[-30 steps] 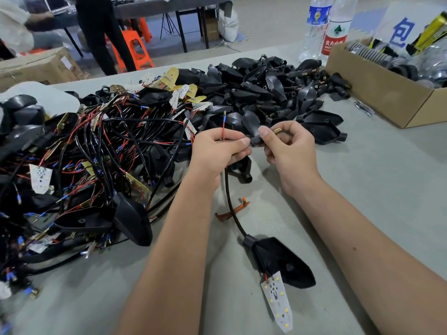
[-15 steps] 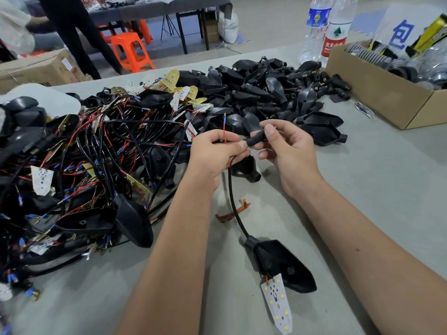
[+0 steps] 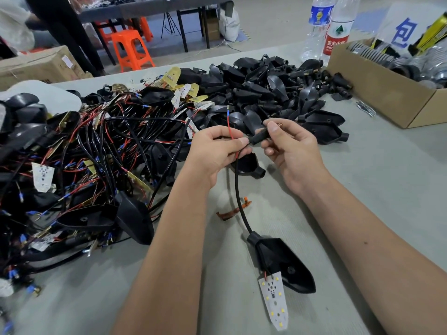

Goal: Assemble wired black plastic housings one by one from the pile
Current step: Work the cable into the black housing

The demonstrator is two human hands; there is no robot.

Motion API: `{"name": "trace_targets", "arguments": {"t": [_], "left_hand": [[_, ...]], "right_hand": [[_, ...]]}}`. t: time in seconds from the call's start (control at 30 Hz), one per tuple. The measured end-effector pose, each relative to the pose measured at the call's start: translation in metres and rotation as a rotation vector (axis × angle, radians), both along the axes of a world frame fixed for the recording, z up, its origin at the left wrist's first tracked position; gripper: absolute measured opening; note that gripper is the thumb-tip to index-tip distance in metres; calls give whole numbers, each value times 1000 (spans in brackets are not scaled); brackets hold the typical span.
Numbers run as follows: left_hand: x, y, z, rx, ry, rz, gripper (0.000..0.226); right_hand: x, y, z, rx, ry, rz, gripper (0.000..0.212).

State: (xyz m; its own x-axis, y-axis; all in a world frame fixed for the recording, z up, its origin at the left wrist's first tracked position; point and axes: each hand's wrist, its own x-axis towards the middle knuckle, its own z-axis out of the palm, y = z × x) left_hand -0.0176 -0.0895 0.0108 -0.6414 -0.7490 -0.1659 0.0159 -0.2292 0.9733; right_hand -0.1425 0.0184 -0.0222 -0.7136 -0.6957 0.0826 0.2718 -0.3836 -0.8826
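My left hand (image 3: 215, 153) pinches the red wire (image 3: 230, 128) and black cable (image 3: 238, 189) just left of a small black stem piece (image 3: 260, 137). My right hand (image 3: 290, 151) holds that stem between thumb and fingers; a brass tip shows at its far end. The cable runs down to a black housing (image 3: 285, 264) lying on the table, with a white LED board (image 3: 274, 301) hanging from its near end. A loose black housing (image 3: 249, 165) lies under my hands. A big pile of wired housings (image 3: 84, 165) sits to the left, and unwired black housings (image 3: 266, 93) lie behind.
A cardboard box (image 3: 387, 93) of metal parts stands at the right, with two plastic bottles (image 3: 326, 27) behind it. An orange clip (image 3: 233, 210) lies on the grey table (image 3: 375, 189). Orange stools, another table and a person are beyond.
My hands have stayed together over the table; the right hand has turned the stem piece slightly on the cable end. The person in the background has shifted left.
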Motion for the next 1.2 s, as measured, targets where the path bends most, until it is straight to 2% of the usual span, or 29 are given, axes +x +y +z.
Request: {"name": "trace_targets", "arguments": {"t": [0.2,0.37,0.47,0.6,0.7,0.9,1.03,1.2], "left_hand": [[1,-3,-3,2,-13,5,8],[17,-14,4,-7,-145,-150,9],[20,-14,4,-50,-204,-156,14],[18,-12,6,-64,-161,-117,18],[12,-5,6,-74,-147,-127,20],[5,-2,4,-18,-96,-148,8],[9,-4,3,-56,-138,-176,17],[-2,8,-1,-133,-131,-116,20]], "right_hand": [[0,0,1,37,-20,45,22],[0,0,0,49,-43,-41,21],[0,0,1,42,-41,-36,23],[1,-2,0,100,17,-35,28],[1,-3,-1,115,88,-6,23],[-2,-2,-1,41,-37,-35,23],[-1,-2,-1,24,-34,-66,22],[1,0,2,30,-10,0,24]]}}
